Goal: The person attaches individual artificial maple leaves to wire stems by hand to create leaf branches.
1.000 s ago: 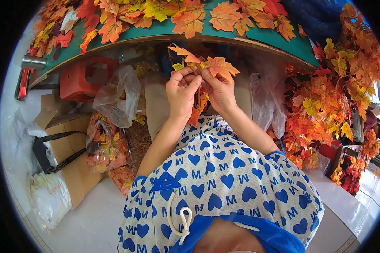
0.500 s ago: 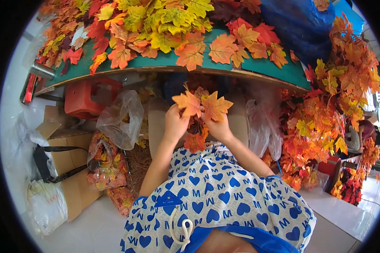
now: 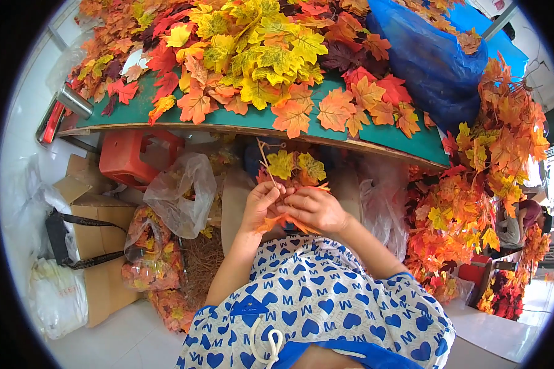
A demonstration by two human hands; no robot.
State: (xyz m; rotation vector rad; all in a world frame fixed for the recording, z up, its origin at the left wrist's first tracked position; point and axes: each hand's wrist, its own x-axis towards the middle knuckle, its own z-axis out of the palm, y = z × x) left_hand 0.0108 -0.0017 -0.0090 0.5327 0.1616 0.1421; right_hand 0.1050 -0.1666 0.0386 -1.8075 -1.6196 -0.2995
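My left hand (image 3: 261,208) pinches a thin brown stem (image 3: 264,161) of an artificial maple leaf garland between thumb and forefinger, and the stem's bent end sticks up above it. Close beside it, touching, my right hand (image 3: 319,209) is closed with curled fingers around the same garland. Two yellow maple leaves (image 3: 281,164) show beyond my fingers, and an orange leaf (image 3: 292,222) pokes out below them. The part of the stem between my hands is hidden by the fingers.
Ahead stands a green-topped table (image 3: 228,123) with heaps of yellow, orange and red leaves (image 3: 264,55) and a blue plastic bag (image 3: 437,55). A red stool (image 3: 129,161), cardboard box (image 3: 104,246) and clear bags of leaves (image 3: 157,252) are on the left. Leaf garlands (image 3: 455,209) hang at the right.
Both hands have drawn closer together and turned the garland. The two orange leaves that were on top now lie lower, and yellow leaves and the stem end show above. The view has shifted slightly.
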